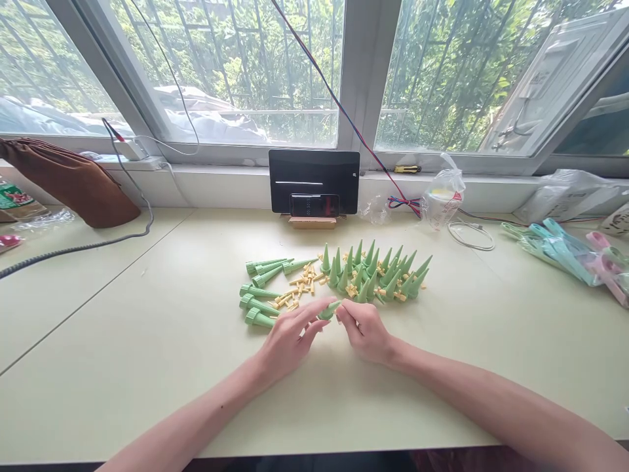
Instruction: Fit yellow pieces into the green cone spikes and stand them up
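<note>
A green plastic spike (328,311) is held low over the table between my two hands. The fingers and thumb of my left hand (293,331) close around its wide part. My right hand (366,330) is closed in a pinch at the narrow end, and its fingertips hide that end. Just beyond my left hand lie small yellow plastic pieces (304,280) in a loose heap. Several green spikes (259,303) lie on their sides left of the heap. Past my right hand, many green cones (371,265) stand point up in a cluster, with yellow pieces attached at their bases.
A dark tablet (314,172) and a phone (314,205) lean upright at the back of the table (147,367). Farther right are a bagged cup (443,196), a white cable (472,236) and wrapped coloured tools (565,252). A brown pouch (83,187) and black cable (88,247) are left.
</note>
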A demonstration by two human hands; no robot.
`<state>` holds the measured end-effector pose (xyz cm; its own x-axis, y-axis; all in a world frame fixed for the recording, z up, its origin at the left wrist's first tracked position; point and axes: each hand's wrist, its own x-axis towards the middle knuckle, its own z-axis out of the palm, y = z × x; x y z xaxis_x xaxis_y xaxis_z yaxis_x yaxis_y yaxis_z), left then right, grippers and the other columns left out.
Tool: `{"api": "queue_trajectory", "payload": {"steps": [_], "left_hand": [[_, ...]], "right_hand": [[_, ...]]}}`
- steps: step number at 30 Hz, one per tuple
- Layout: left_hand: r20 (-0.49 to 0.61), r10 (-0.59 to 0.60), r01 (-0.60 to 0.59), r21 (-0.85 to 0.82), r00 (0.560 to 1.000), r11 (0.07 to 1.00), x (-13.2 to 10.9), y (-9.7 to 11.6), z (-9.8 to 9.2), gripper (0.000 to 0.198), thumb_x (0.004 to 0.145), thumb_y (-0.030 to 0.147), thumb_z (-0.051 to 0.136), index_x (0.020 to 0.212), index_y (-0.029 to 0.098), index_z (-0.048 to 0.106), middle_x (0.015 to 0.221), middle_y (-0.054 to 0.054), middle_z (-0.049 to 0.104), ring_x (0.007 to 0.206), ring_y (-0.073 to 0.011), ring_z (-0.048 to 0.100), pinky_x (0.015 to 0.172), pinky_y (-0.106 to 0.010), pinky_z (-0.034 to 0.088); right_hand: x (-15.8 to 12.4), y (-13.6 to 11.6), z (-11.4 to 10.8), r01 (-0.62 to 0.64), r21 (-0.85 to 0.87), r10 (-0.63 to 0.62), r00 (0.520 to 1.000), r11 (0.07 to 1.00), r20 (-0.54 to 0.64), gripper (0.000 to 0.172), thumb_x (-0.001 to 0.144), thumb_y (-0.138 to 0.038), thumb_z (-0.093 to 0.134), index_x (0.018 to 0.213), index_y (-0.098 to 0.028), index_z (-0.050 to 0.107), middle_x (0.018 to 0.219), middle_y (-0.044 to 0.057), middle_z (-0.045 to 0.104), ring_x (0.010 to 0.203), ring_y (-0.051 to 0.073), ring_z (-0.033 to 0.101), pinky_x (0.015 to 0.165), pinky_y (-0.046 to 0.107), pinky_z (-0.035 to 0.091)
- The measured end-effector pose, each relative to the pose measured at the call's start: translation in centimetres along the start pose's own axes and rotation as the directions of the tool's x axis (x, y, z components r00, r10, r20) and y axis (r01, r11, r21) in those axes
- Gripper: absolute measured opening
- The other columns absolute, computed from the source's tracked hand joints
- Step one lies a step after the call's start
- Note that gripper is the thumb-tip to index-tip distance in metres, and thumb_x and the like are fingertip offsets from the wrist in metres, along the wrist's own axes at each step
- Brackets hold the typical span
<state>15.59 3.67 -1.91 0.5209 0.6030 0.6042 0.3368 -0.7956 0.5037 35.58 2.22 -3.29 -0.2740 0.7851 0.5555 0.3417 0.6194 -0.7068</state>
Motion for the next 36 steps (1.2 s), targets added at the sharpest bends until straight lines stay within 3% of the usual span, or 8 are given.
{"api": "queue_trajectory", "payload": {"steps": [4,8,12,16,25,32,36], "left_hand": [[0.023,-0.007,0.008,-0.054,1.000,0.999,0.2,0.2,-0.2,0.043,0.098,0.011,0.051,0.138,0.028,0.055,0.122,-0.009,0.070,0.074,-0.0110,0.071,0.063,-0.020,0.059],[-0.010,-0.048,0.047,-0.080,0.999,0.996,0.4,0.6,-0.2,0.038,0.097,0.015,0.055,0.132,0.028,0.059,0.120,-0.009,0.069,0.072,-0.0118,0.069,0.059,-0.021,0.059],[0.052,-0.183,0.189,-0.160,0.982,0.969,0.7,0.7,-0.1,0.028,0.099,0.022,0.051,0.125,0.024,0.063,0.104,-0.008,0.070,0.064,-0.0103,0.068,0.049,-0.018,0.054],[0.106,-0.299,0.317,-0.268,0.948,0.910,1.0,0.7,-0.1,0.024,0.099,0.030,0.052,0.107,0.017,0.070,0.075,-0.004,0.065,0.060,-0.0129,0.067,0.047,-0.019,0.053],[0.265,-0.491,0.552,-0.511,0.830,0.659,1.4,1.1,-0.1,0.032,0.091,0.043,0.063,0.084,0.013,0.068,0.059,0.001,0.055,0.046,-0.0112,0.058,0.041,-0.020,0.048],[0.390,-0.516,0.640,-0.573,0.763,0.512,1.9,1.6,-0.5,0.040,0.087,0.051,0.066,0.076,0.013,0.062,0.062,0.001,0.055,0.044,-0.0096,0.056,0.038,-0.019,0.044],[0.469,-0.533,0.696,-0.604,0.704,0.387,1.6,1.2,-0.5,0.038,0.086,0.049,0.068,0.074,0.014,0.061,0.053,0.003,0.051,0.042,-0.0090,0.053,0.036,-0.017,0.039]], "right_hand": [[0.2,-0.3,-0.1,0.003,0.026,-0.003,1.000,1.000,-0.011,0.032,0.104,-0.027,0.036,0.074,-0.020,0.045,0.059,-0.004,0.042,0.049,0.009,0.037,0.050,0.023,0.031],[0.3,-0.6,-0.2,-0.024,0.034,0.025,0.999,0.999,-0.034,0.035,0.104,-0.028,0.035,0.073,-0.020,0.046,0.056,-0.005,0.039,0.047,0.009,0.033,0.048,0.023,0.030],[0.4,-0.6,-0.2,-0.049,0.025,0.050,0.998,0.998,-0.042,0.036,0.104,-0.029,0.035,0.071,-0.020,0.045,0.055,-0.006,0.036,0.047,0.009,0.032,0.048,0.023,0.030],[0.3,-0.5,-0.1,-0.041,0.021,0.041,0.999,0.999,-0.025,0.036,0.103,-0.028,0.036,0.069,-0.020,0.041,0.058,-0.004,0.040,0.049,0.009,0.035,0.049,0.023,0.030],[0.1,0.0,0.0,-0.040,-0.035,0.039,0.999,0.999,-0.005,0.037,0.103,-0.029,0.037,0.067,-0.021,0.036,0.057,-0.004,0.038,0.050,0.010,0.033,0.049,0.025,0.028],[0.1,0.0,0.0,-0.005,-0.056,0.005,1.000,0.998,0.006,0.038,0.103,-0.028,0.037,0.066,-0.021,0.036,0.056,-0.004,0.038,0.049,0.010,0.033,0.050,0.025,0.029],[0.0,0.0,0.0,0.030,-0.081,-0.029,1.000,0.996,0.012,0.037,0.104,-0.027,0.036,0.067,-0.022,0.035,0.057,-0.004,0.038,0.049,0.010,0.032,0.050,0.025,0.029]]}}
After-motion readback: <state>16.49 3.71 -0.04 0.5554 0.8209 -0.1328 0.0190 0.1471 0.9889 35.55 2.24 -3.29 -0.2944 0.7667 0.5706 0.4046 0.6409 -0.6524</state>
